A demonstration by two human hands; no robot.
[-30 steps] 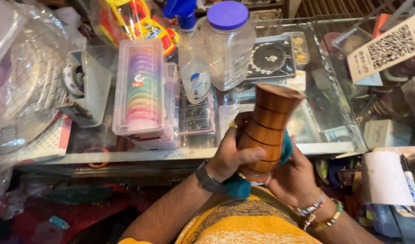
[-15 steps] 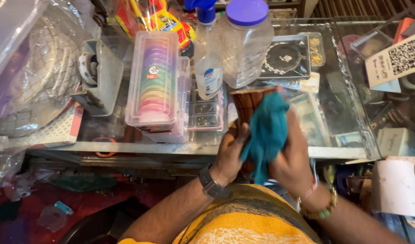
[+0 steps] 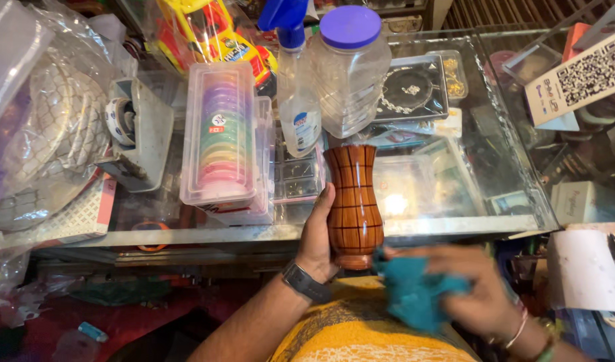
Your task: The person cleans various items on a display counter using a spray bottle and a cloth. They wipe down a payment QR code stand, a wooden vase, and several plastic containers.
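Left hand (image 3: 319,234) fingers clamped on upright wooden vase (image 3: 353,204) at counter (image 3: 455,224) near edge; right hand (image 3: 485,295) fingers bunched on teal cloth (image 3: 414,295), now off vase, lower right.

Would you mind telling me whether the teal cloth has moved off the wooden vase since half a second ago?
Yes: the teal cloth now sits below-right of the wooden vase.

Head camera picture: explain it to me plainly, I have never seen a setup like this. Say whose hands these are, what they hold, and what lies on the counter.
The camera sits on a person's head and looks down, so both hands are that person's own. The left hand holds a brown wooden vase upright. The right hand, blurred, grips a teal cloth beside the vase's base. Beyond is a glass counter bearing a case of coloured rings, a spray bottle, a clear jar with a purple lid and a tape dispenser.
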